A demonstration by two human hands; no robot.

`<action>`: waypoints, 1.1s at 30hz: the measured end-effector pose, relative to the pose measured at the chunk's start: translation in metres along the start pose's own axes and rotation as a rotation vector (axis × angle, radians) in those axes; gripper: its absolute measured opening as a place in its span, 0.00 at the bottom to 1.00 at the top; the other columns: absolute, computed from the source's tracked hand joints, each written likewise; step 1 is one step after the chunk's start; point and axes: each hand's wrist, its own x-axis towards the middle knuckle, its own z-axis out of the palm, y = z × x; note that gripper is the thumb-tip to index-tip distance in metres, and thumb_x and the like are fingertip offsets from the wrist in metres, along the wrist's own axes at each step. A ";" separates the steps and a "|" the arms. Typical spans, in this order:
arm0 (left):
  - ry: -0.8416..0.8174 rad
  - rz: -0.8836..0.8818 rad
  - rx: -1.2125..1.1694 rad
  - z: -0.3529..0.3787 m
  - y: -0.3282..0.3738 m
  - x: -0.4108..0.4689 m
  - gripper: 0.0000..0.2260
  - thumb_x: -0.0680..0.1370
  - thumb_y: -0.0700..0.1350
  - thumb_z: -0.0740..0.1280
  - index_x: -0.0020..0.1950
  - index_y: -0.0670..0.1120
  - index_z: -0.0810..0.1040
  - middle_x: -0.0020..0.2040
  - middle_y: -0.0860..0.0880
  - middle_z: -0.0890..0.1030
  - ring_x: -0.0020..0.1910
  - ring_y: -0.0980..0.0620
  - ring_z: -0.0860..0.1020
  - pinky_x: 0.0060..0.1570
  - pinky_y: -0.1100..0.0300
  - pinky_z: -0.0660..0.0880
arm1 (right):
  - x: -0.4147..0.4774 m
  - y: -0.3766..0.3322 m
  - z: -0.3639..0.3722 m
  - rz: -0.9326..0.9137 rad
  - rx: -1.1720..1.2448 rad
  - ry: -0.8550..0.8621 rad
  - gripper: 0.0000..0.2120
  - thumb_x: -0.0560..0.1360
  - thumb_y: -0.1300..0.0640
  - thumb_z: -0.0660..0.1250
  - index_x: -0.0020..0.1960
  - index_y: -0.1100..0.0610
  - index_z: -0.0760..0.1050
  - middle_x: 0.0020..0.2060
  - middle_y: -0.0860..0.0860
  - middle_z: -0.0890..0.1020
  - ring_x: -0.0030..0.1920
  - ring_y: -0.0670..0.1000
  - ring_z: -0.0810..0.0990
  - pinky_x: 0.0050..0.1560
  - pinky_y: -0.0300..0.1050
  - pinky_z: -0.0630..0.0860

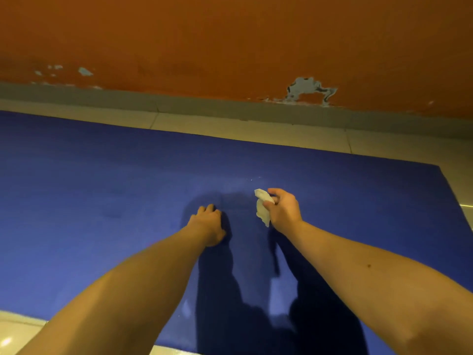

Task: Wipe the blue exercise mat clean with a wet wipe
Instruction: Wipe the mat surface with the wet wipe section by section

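On the floor by the wall, the blue exercise mat (102, 201) lay flat over pale tiles (256, 130), its far edge approx. parallel to a grey skirting strip (179, 108) & its far right corner in view. Both bare forearms reached out over the mat's middle.

The right grip (284, 208) was closed round a crumpled white wet wipe (263, 208): thumb & fingers pinched the upper part, the rest hung down on the hand's left side. Couldn't tell if the wipe's lower end touched the mat. A dark shadow lay on the mat under that hand & arm.

The left grip (208, 221) was down on the mat just left of the right one, w/ a gap btwn them. Its fingers were bent under against the surface, w/ nothing seen in them.

Behind the skirting the wall (230, 34) was orange, w/ patches of peeled paint (307, 89) showing grey-blue low down, esp. at centre-right.
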 end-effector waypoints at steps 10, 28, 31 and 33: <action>0.068 -0.090 -1.176 0.006 0.058 -0.111 0.12 0.79 0.51 0.69 0.52 0.42 0.77 0.42 0.45 0.75 0.37 0.47 0.75 0.38 0.56 0.73 | -0.100 -0.025 -0.023 0.089 -0.021 -0.089 0.03 0.81 0.65 0.64 0.54 0.61 0.74 0.48 0.61 0.83 0.45 0.57 0.84 0.45 0.55 0.85; 0.262 0.113 -1.195 -0.024 0.193 -0.300 0.08 0.74 0.36 0.71 0.53 0.39 0.81 0.46 0.39 0.85 0.37 0.47 0.80 0.49 0.47 0.81 | -0.286 -0.097 -0.185 0.219 0.020 -0.367 0.05 0.81 0.65 0.65 0.54 0.64 0.78 0.52 0.63 0.86 0.52 0.61 0.87 0.48 0.52 0.84; 0.306 0.169 -1.229 -0.031 0.212 -0.318 0.06 0.74 0.39 0.72 0.50 0.41 0.81 0.47 0.39 0.85 0.39 0.46 0.81 0.51 0.46 0.81 | -0.310 -0.109 -0.211 0.188 -0.021 -0.381 0.06 0.81 0.64 0.67 0.58 0.63 0.79 0.51 0.61 0.86 0.50 0.58 0.87 0.47 0.47 0.84; 0.305 0.214 -1.236 -0.032 0.223 -0.329 0.06 0.75 0.40 0.72 0.51 0.43 0.82 0.48 0.42 0.85 0.40 0.48 0.81 0.52 0.49 0.82 | -0.322 -0.109 -0.227 0.161 -0.048 -0.276 0.09 0.80 0.66 0.68 0.60 0.63 0.78 0.50 0.61 0.87 0.46 0.57 0.88 0.44 0.47 0.84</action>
